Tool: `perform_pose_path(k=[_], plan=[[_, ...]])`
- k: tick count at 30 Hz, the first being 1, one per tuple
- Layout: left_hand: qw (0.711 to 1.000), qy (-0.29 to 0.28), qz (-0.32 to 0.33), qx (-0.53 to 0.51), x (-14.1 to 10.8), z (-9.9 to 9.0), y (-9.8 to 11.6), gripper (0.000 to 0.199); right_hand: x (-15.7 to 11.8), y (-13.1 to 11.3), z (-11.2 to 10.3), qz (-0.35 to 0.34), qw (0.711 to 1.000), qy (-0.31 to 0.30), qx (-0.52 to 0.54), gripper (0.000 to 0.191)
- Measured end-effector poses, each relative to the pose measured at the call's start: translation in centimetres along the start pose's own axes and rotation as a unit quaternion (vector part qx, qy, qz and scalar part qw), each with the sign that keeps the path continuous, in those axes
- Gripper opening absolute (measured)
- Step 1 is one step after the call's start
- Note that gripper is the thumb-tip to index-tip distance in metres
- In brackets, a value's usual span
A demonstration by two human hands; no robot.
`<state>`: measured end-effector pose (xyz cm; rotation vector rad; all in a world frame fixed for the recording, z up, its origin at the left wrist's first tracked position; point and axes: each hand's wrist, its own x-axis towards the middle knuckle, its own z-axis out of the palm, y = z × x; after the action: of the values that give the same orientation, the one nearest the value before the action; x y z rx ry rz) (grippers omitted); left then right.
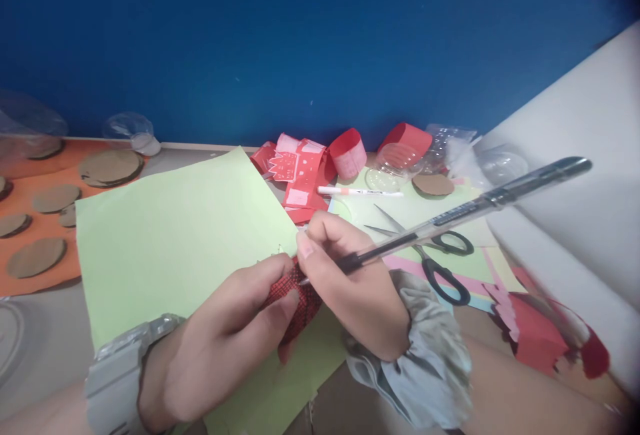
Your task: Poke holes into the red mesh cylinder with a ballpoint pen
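My left hand (235, 328) is closed on a small red piece with a black crosshatch pattern (305, 305), its thumb and fingers pinching the piece's left side. A clear pen with a black grip (425, 228) is held in my right hand (357, 285), its tip at the patterned piece and its far end pointing up to the right. Both hands meet over the lower right part of a large light green sheet (175, 228). The right hand's fingertips are beside the sheet's edge. Part of the red piece is hidden under the fingers.
Black-handled scissors (425, 255) lie open on coloured papers at the right. Behind the hands are red paper pieces (305, 171) and a white marker (360, 191). Cardboard discs (37, 257) rest on orange paper (70, 275) at the left. A blue panel (300, 41) stands behind.
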<state>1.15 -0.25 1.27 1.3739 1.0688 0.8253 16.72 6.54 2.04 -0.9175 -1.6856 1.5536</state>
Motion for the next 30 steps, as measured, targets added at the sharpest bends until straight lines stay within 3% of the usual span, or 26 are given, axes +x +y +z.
perform_pose_path(k=[20, 30], plan=[[1.0, 0.003, 0.005, -0.001, 0.06, -0.04, -0.23, 0.034, 0.03, 0.18, 0.09, -0.003, 1.0, 0.006, 0.014, 0.035], [1.0, 0.015, 0.002, 0.011, -0.12, 0.04, -0.31, 0.035, 0.16, 0.04, 0.02, -0.024, 0.999, 0.041, 0.022, 0.035]])
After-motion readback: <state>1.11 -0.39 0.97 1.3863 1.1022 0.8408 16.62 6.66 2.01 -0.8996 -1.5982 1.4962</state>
